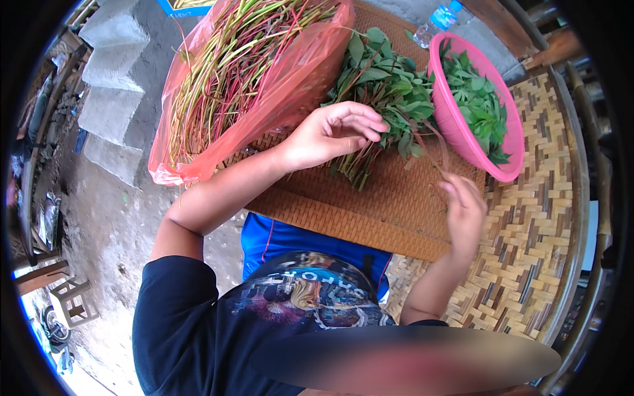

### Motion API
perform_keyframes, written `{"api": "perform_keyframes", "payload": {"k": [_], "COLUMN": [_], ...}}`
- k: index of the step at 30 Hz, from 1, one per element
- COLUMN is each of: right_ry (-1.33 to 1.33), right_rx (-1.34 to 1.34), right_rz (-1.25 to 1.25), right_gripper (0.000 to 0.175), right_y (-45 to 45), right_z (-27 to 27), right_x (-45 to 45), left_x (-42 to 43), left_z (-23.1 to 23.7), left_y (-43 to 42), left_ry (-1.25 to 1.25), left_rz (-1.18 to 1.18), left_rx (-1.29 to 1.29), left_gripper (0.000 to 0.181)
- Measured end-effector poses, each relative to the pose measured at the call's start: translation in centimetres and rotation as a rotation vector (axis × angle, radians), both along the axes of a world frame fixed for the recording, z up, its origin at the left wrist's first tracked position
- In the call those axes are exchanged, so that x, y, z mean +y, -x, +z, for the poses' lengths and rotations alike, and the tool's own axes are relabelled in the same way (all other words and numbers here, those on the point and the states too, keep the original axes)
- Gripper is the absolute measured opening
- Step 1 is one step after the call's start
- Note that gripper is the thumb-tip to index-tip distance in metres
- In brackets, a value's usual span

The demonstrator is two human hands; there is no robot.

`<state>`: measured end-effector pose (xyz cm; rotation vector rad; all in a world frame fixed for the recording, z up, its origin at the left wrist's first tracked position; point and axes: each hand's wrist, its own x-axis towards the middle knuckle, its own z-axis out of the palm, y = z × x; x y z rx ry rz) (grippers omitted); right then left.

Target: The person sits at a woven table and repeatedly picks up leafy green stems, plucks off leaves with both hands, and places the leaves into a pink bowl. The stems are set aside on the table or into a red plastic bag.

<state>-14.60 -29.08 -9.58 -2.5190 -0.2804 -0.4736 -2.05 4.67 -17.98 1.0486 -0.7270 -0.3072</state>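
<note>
My left hand [342,129] hovers over the lower part of a leafy green bunch [384,89], its fingers curled but apart and nothing seen in its grasp. The cut stem ends of the bunch point towards me on a brown woven mat [346,203]. On the right, my right hand [463,210] pinches a thin reddish stem [436,158], which is blurred and reaches back towards the bunch. Just beyond this hand, a pink plastic basket [453,123] tilts towards the right with picked green leaves [478,94] inside. A translucent red plastic bag [292,84] full of bare stems [237,64] lies open at left.
A water bottle [436,24] with a blue cap lies behind the basket. The mat rests on a woven bamboo platform [525,222] edged by a pole. Concrete steps [111,99] rise at left, and a plastic stool [73,303] stands farther off on the ground.
</note>
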Motion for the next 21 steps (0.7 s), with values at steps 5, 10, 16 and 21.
{"api": "perform_keyframes", "payload": {"k": [5, 10, 16, 21], "right_ry": [0.264, 0.305, 0.259, 0.244], "right_rx": [0.264, 0.232, 0.347, 0.317], "right_rz": [-0.242, -0.256, 0.229, 0.410], "right_gripper": [0.039, 0.053, 0.057, 0.053], "right_y": [3.9, 4.1, 0.8, -3.7], "right_z": [2.9, 3.7, 3.8, 3.4], "right_x": [-6.7, -6.2, -1.5, 0.7], "left_x": [0.7, 1.7, 1.5, 1.0], "left_z": [0.6, 1.9, 1.3, -0.4], "left_y": [-0.5, -1.2, -1.5, -1.7], "left_ry": [-0.145, -0.292, -0.696, -0.908], "left_rz": [0.312, 0.615, 0.787, 0.834], "left_rx": [-0.233, -0.564, -0.854, -0.874], "left_gripper": [0.036, 0.032, 0.053, 0.056]}}
